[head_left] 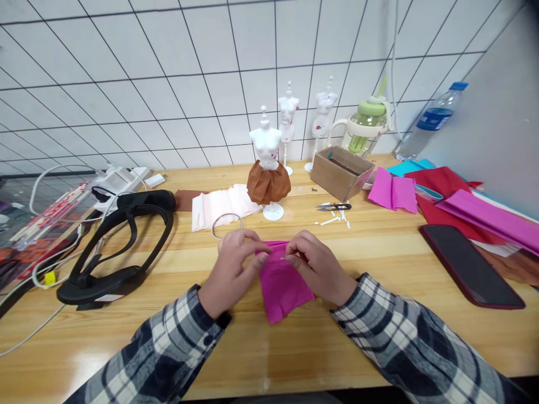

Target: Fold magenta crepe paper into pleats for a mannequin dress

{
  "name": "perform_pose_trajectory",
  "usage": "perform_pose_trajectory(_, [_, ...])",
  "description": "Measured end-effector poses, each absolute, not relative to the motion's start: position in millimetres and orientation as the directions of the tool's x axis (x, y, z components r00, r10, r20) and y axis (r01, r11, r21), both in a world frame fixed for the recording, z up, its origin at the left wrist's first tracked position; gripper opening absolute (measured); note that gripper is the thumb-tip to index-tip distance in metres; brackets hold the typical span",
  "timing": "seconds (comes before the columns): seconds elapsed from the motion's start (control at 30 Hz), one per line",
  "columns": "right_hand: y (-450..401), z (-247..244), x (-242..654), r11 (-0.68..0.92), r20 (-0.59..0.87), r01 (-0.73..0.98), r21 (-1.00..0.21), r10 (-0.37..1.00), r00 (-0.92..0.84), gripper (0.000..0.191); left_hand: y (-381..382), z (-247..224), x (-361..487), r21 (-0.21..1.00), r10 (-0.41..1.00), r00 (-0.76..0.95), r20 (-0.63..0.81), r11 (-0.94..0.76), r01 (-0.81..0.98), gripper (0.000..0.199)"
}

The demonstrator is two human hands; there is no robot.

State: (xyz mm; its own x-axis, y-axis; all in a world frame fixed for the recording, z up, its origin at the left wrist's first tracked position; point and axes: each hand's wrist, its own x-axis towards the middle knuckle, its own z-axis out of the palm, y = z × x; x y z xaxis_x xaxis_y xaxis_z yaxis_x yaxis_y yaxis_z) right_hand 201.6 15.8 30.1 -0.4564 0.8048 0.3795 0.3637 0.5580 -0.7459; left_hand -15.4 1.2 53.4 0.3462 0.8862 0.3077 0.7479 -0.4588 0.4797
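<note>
A piece of magenta fabric (285, 286) hangs between my hands above the front of the wooden table. My left hand (237, 266) pinches its upper left edge between thumb and fingers. At the upper right edge, my right hand (319, 266) grips the same fabric with curled fingers. A tiny pale bit shows on the fabric between the fingertips; I cannot make out what it is. Beyond my left hand lies a thin metal ring (227, 215). Past the fabric stands a small white dress form (266, 143) wearing a gathered brown skirt (268, 184).
Thread snips (334, 207) lie by white scraps, near a cardboard box (341, 173). Pale pleated cloth (223, 206) is left of the dress form. A black headset strap (120, 247) and cables occupy the left; a phone (469, 265) and folded fabrics (492, 216) the right.
</note>
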Motion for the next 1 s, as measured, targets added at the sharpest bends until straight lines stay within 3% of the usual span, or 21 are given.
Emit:
perform_pose_trajectory(0.27, [12.1,28.9,197.3,0.568,0.347,0.398,-0.720,0.792,-0.502,0.009,-9.8,44.8,5.1,0.484,0.876,0.358,0.322,-0.478,0.733,0.017])
perform_pose_trajectory(0.43, [13.5,30.5,199.2,0.547,0.351,0.402,-0.734,0.812,-0.466,0.006,-9.7,48.1,4.4,0.615,0.844,0.384,0.374,-0.535,0.579,0.013])
perform_pose_trajectory(0.53, [18.3,30.6,204.5,0.515,0.394,0.488,-0.705,0.856,-0.334,0.004,-9.2,49.5,5.4,0.719,0.891,0.323,0.320,-0.450,0.530,0.016])
perform_pose_trajectory(0.6, [20.2,31.3,208.1,0.539,0.464,0.520,-0.662,0.840,-0.280,0.010,-7.3,47.3,5.5,0.807,0.937,0.269,0.223,-0.332,0.487,0.021])
perform_pose_trajectory(0.73, [17.2,33.7,210.0,0.679,0.592,0.543,-0.494,0.720,-0.362,0.009,-3.9,40.8,3.6,0.942,0.964,0.256,0.075,-0.153,0.300,0.030])
perform_pose_trajectory(1.0, [13.3,31.5,208.2,0.702,0.619,0.636,-0.319,0.663,-0.421,0.014,-9.3,43.2,4.8,0.987,0.925,0.377,0.042,-0.097,0.128,0.030])
